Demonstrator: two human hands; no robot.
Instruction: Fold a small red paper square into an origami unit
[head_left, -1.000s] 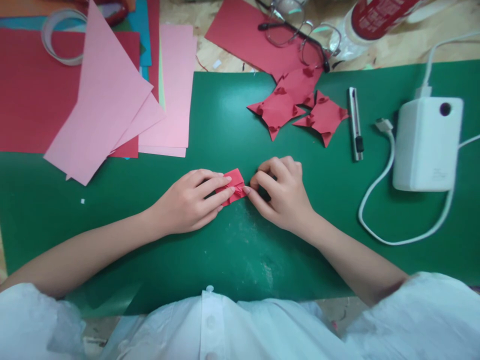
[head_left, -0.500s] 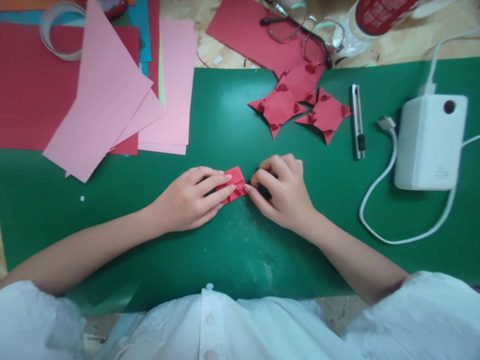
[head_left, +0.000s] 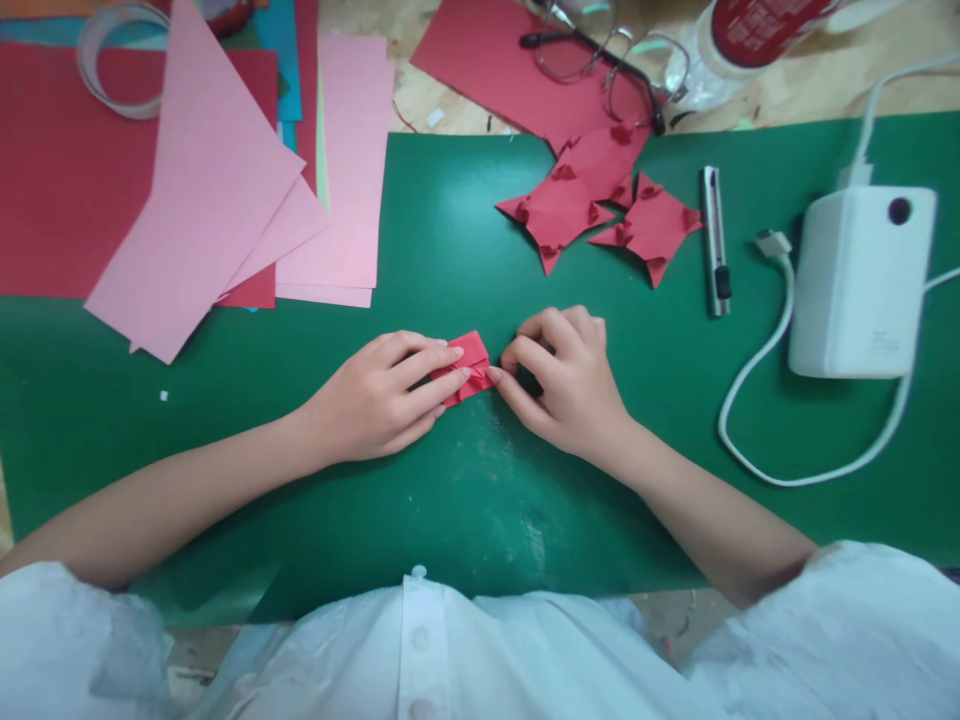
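A small piece of folded red paper (head_left: 472, 352) lies on the green mat (head_left: 480, 520), with several creased layers showing. My left hand (head_left: 379, 398) holds it down from the left, fingers across its top; its left part is hidden beneath them. At the paper's right corner, my right hand (head_left: 566, 380) is closed in a pinch, thumb and index fingertip at the edge. Farther back lie folded red paper shapes with pointed corners and curled tabs: one on the left (head_left: 559, 215), one on the right (head_left: 656, 230), and another behind (head_left: 607, 160).
Pink sheets (head_left: 202, 200) overlap red paper (head_left: 75, 170) and a tape roll (head_left: 124, 60) at back left. Eyeglasses (head_left: 592, 50) rest on a red sheet (head_left: 480, 60). A utility knife (head_left: 716, 240) lies right, beside a white power bank (head_left: 862, 285) with its cable (head_left: 750, 400).
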